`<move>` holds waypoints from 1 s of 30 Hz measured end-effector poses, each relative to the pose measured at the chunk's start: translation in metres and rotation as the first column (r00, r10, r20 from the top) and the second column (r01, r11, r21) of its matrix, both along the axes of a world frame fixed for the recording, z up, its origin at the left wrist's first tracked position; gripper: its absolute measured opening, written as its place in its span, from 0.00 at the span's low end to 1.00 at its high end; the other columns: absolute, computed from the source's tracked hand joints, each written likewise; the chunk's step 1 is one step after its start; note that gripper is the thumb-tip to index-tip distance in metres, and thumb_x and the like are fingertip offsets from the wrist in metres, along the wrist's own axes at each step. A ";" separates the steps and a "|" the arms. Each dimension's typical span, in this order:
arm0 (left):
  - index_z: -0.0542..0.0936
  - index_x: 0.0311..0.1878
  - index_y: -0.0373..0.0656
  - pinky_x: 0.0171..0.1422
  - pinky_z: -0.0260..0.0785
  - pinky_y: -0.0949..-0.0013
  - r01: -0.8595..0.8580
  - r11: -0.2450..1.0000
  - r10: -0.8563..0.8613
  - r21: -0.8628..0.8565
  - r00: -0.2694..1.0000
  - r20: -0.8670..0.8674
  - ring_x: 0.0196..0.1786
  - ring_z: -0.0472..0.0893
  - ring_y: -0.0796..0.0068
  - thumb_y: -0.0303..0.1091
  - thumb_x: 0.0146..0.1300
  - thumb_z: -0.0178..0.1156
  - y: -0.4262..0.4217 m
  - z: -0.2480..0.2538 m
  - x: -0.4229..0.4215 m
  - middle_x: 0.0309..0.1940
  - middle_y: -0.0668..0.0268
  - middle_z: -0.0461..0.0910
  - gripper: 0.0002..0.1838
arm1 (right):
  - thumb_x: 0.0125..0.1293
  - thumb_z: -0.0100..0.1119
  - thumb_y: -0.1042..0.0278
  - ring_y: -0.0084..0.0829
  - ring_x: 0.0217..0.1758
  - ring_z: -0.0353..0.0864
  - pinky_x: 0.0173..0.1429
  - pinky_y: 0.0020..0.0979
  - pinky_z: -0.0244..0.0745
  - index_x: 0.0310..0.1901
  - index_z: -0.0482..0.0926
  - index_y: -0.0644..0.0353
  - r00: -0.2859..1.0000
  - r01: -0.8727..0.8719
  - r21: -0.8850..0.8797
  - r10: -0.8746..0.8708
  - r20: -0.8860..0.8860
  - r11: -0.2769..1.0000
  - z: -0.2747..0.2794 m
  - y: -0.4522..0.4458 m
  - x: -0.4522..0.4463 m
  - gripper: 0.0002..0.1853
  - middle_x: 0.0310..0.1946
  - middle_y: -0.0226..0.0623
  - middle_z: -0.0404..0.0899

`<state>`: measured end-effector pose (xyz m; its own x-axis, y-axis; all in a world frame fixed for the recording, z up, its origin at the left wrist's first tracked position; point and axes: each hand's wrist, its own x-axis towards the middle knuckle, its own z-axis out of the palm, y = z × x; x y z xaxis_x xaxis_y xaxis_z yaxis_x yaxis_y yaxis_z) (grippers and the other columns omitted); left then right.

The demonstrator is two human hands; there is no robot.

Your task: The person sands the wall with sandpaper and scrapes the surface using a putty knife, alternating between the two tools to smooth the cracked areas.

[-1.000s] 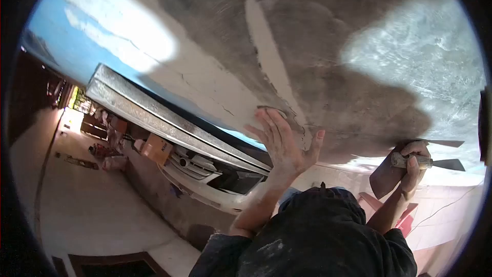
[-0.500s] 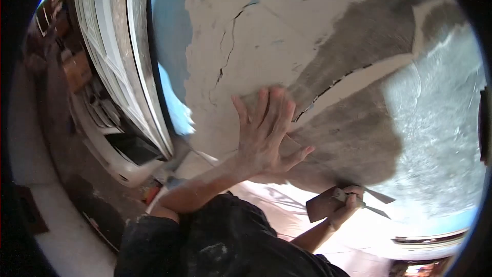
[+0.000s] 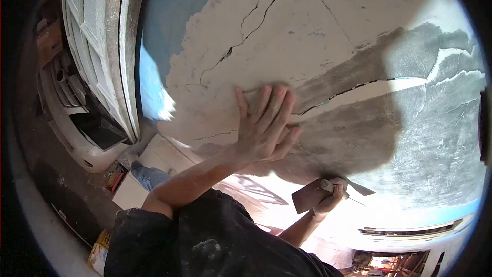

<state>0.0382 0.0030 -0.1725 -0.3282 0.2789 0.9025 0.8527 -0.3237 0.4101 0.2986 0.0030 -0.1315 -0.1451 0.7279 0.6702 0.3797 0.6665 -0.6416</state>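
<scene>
My left hand (image 3: 267, 125) lies against the cracked wall, its back toward me and its fingers stretched upward, slightly blurred at the tips. Beside it runs a long crack (image 3: 351, 88), bordered by a pale strip and grey, damp-looking patches (image 3: 353, 123). Lower right, my right hand (image 3: 330, 197) is closed around putty knives. One putty knife (image 3: 307, 198) has a wide dark blade and a light handle; a second blade (image 3: 361, 187) sticks out on the other side, along with a thin edge. How many tools are gripped, I cannot tell.
Another jagged crack (image 3: 264, 18) crosses the bare plaster above. Blue paint (image 3: 177, 20) remains along the left. A pale window or door frame (image 3: 110, 46) stands at far left, with a white vehicle (image 3: 84, 146) beyond it. Bright sunlight falls on the right of the wall.
The view has shifted and turned, showing more of the upper crack. My left hand stays on the wall, its thumb nearer the fingers. My right hand still grips the putty knives, slightly further left in view.
</scene>
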 end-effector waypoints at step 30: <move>0.47 0.74 0.40 0.72 0.23 0.30 0.104 0.994 -0.102 -0.018 0.988 0.114 0.76 0.42 0.43 0.57 0.67 0.46 -0.005 0.032 0.023 0.72 0.37 0.43 0.42 | 0.68 0.44 0.53 0.28 0.35 0.72 0.44 0.30 0.68 0.31 0.74 0.61 0.968 0.040 -0.193 -0.087 -0.237 0.980 -0.004 0.013 0.026 0.19 0.29 0.33 0.72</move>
